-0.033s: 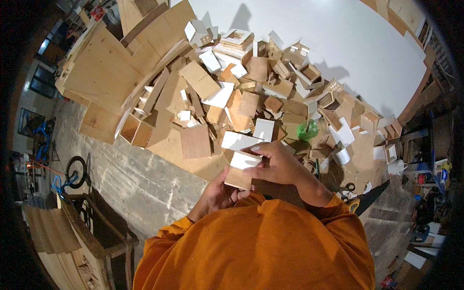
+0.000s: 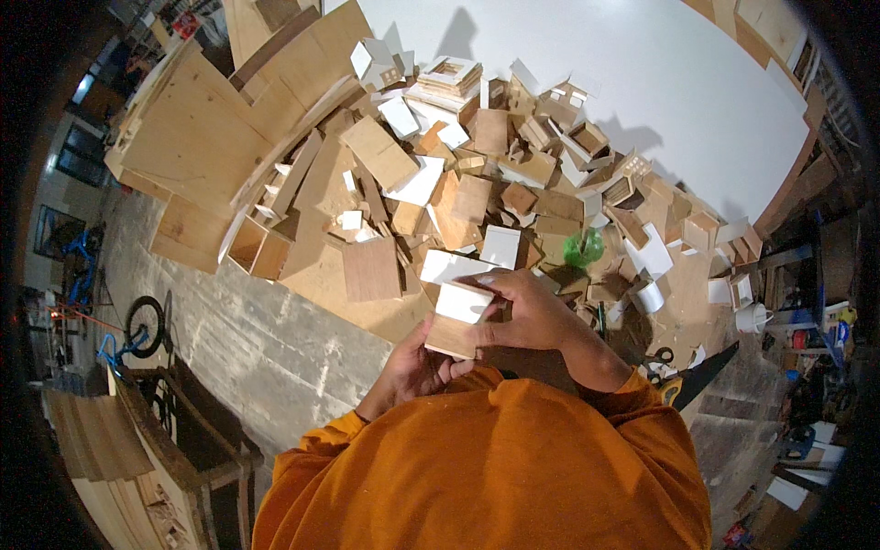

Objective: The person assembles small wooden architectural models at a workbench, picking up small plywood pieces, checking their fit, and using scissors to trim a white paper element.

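Close to my body, both hands hold a small wooden model piece (image 2: pixel 453 337) with a bare wood face and a white panel (image 2: pixel 462 302) at its far end. My left hand (image 2: pixel 414 367) grips its left side and near edge from below, fingertips showing beneath it. My right hand (image 2: pixel 530 312) is closed on its right side, the thumb across the wood face and the fingers at the white end. Whether the white panel is fixed to the wood or separate, I cannot tell. Just beyond lie a white board (image 2: pixel 449 267) and a square brown wood panel (image 2: pixel 371 269).
Wood offcuts and little model houses (image 2: pixel 374 62) crowd the worktable. Among them is a green plastic bundle (image 2: pixel 582 247). A handsaw (image 2: pixel 706 378) and scissors (image 2: pixel 660 356) lie at my right. A white board surface (image 2: pixel 697 82) spans the back; a wooden rack (image 2: pixel 174 440) stands lower left.
The white panel has shifted slightly in my hands, and my right thumb has moved a little toward me. The things on the table have not moved.
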Tool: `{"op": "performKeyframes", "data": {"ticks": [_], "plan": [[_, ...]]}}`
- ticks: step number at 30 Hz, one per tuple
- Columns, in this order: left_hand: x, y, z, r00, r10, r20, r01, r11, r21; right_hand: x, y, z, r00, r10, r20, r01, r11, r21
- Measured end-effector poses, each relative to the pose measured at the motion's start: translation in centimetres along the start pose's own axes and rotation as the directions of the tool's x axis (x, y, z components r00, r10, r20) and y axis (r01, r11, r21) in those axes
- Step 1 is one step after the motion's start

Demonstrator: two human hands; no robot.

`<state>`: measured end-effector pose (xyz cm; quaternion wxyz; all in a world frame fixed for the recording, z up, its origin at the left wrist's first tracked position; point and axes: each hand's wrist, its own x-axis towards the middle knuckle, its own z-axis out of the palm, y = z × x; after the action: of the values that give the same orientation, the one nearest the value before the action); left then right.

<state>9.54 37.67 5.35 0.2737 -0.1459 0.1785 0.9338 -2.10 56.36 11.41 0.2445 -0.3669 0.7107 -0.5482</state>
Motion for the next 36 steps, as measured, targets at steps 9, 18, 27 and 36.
{"op": "performKeyframes", "data": {"ticks": [9, 18, 27, 36], "plan": [[0.4, 0.3, 2.0, 0.993, 0.115, -0.013, -0.114, 0.992, 0.062, -0.4, 0.4, 1.4, 0.999, 0.019, 0.033, -0.022, 0.997, 0.080], [0.5, 0.4, 2.2, 0.996, 0.080, -0.025, -0.079, 0.996, 0.037, -0.7, 2.1, 1.9, 0.995, -0.077, -0.058, 0.076, 0.997, -0.019], [0.4, -0.1, 0.9, 0.985, 0.078, -0.151, -0.055, 0.987, 0.151, -1.1, 3.4, 2.6, 0.987, -0.064, -0.149, 0.094, 0.974, 0.205], [-0.8, -0.2, 1.4, 0.990, 0.142, 0.000, -0.135, 0.942, 0.308, -1.5, 4.0, 2.0, 0.989, -0.054, -0.137, 0.080, 0.978, 0.192]]}}
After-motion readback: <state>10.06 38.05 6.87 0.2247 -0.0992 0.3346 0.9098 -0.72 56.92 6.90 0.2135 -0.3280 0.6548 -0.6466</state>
